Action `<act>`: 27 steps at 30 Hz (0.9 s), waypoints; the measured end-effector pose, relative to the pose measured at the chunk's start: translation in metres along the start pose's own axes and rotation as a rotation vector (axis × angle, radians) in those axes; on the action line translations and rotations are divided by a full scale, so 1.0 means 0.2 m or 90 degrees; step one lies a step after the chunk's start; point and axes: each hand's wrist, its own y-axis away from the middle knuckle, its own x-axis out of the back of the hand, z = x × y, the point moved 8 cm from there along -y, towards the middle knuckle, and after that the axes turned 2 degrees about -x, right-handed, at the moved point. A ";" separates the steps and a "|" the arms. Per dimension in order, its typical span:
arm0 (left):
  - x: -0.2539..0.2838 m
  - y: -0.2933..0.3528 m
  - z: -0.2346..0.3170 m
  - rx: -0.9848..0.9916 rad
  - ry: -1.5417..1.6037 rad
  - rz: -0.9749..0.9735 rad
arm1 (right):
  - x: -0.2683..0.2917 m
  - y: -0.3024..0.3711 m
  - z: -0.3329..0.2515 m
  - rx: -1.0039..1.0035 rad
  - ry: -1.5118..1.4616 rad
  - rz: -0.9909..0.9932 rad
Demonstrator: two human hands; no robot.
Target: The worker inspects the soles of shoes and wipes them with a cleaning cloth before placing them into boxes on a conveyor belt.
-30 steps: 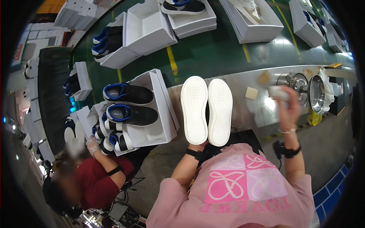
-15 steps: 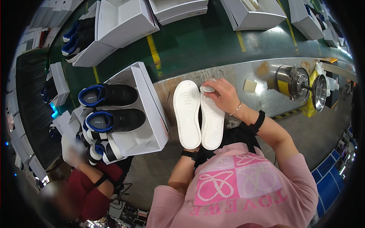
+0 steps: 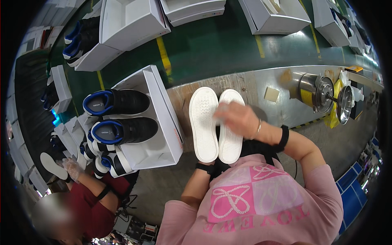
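Observation:
Two shoes are held side by side with their white soles facing up, the left shoe (image 3: 203,130) and the right shoe (image 3: 231,147). Under their near ends runs my left forearm (image 3: 194,184); the left hand supports the pair from below, its fingers hidden. My right hand (image 3: 241,121) lies across the right sole, blurred by motion. A whitish wad (image 3: 221,112) shows, smeared, at its fingertips by the inner edge of that sole.
Left of the shoes, a white box (image 3: 165,110) holds black shoes (image 3: 122,102) with blue linings. A metal pot (image 3: 316,93) and a pale block (image 3: 271,94) sit on the bench at right. A co-worker's gloved hand (image 3: 72,168) grips a white-soled shoe (image 3: 53,165). Boxes (image 3: 132,24) line the green conveyor.
My right hand has slid with the wad from the far end of the right sole toward its middle. The co-worker's hand has shifted left, with a white-soled shoe now visible.

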 end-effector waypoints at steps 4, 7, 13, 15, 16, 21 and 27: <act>0.00 -0.06 -0.02 -0.011 0.001 0.009 | 0.01 -0.06 0.10 -0.017 -0.025 0.034; 0.00 -0.07 -0.03 -0.016 -0.006 0.010 | 0.04 -0.13 0.36 -0.194 -0.056 0.075; 0.03 -0.07 -0.04 -0.045 0.001 0.038 | 0.11 0.17 0.52 -0.432 -0.169 0.203; 0.04 -0.09 -0.05 -0.055 0.004 0.043 | 0.17 0.29 0.48 -0.476 -0.158 0.207; 0.04 -0.11 -0.05 -0.062 0.006 0.045 | 0.16 0.33 0.44 -0.471 -0.177 0.176; 0.06 -0.12 -0.02 -0.083 0.013 0.055 | 0.20 0.42 0.02 -0.124 -0.144 0.051; 0.06 -0.14 -0.04 -0.116 0.007 0.060 | 0.13 0.34 -0.33 0.137 -0.249 -0.181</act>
